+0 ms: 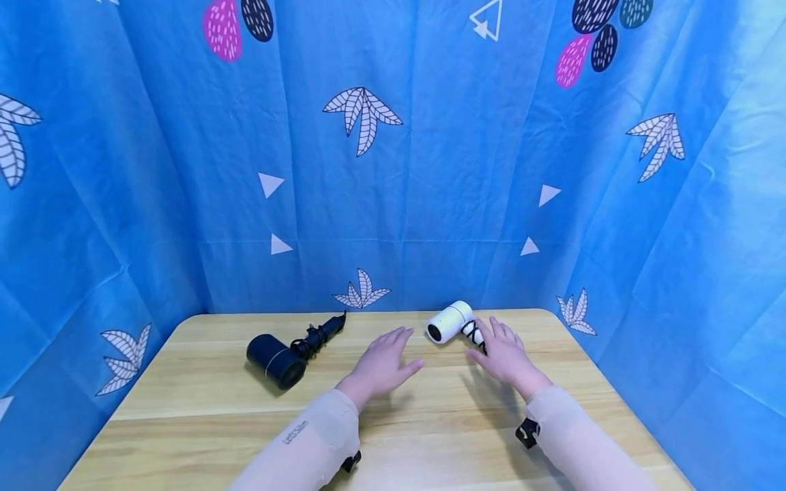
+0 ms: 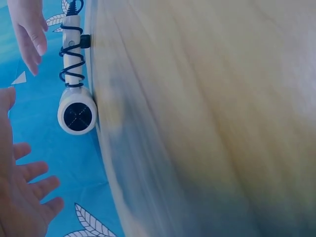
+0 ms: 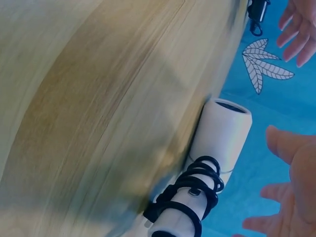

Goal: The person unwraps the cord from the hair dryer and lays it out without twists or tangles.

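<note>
A white hair dryer [image 1: 450, 321] lies toward the back right of the table, a black cord wound round its handle. My right hand [image 1: 505, 353] hovers over the handle end with fingers spread; in the right wrist view that hand [image 3: 291, 182] is apart from the dryer [image 3: 221, 131]. Left of it, my left hand [image 1: 382, 363] is held above the table, thumb out and fingers extended, holding nothing. A black hair dryer [image 1: 276, 360] rests at the left, its cord wrapped about the handle, beyond the left hand's reach side.
The light wooden table [image 1: 430, 423] has rounded back corners. A blue patterned curtain [image 1: 368, 204] surrounds it at the back and both sides. Black wrist straps [image 1: 527, 433] show under the sleeves.
</note>
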{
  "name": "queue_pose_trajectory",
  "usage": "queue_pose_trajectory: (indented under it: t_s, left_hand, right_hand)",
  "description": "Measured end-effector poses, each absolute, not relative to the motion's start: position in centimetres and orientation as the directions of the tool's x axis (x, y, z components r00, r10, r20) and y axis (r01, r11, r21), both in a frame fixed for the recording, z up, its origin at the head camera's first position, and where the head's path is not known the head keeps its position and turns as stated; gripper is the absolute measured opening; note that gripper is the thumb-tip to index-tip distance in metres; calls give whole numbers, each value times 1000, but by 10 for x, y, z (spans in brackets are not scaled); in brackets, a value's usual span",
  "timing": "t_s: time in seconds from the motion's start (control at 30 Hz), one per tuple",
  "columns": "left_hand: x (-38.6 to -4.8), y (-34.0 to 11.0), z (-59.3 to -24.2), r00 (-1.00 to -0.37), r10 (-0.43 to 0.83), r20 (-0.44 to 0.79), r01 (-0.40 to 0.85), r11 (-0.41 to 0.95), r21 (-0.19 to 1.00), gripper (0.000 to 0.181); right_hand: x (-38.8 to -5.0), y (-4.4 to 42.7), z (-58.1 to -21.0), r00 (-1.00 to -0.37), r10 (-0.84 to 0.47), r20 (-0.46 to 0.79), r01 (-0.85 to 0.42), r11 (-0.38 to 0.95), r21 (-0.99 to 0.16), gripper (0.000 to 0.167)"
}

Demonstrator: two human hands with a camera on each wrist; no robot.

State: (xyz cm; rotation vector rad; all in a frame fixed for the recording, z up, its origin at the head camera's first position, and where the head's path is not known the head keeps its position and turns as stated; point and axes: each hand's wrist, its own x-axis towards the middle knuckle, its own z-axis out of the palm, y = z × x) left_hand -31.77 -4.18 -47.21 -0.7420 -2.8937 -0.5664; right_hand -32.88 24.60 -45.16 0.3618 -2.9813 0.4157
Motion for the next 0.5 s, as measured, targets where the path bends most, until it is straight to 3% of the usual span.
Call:
queue_pose_trajectory:
  t_s: [0.5]
  left_hand:
    - [-327, -24, -478, -915, 358, 188, 404, 802, 440, 74]
  right_hand:
    - [-340, 242, -452, -981, -149, 122, -178, 944, -277, 73]
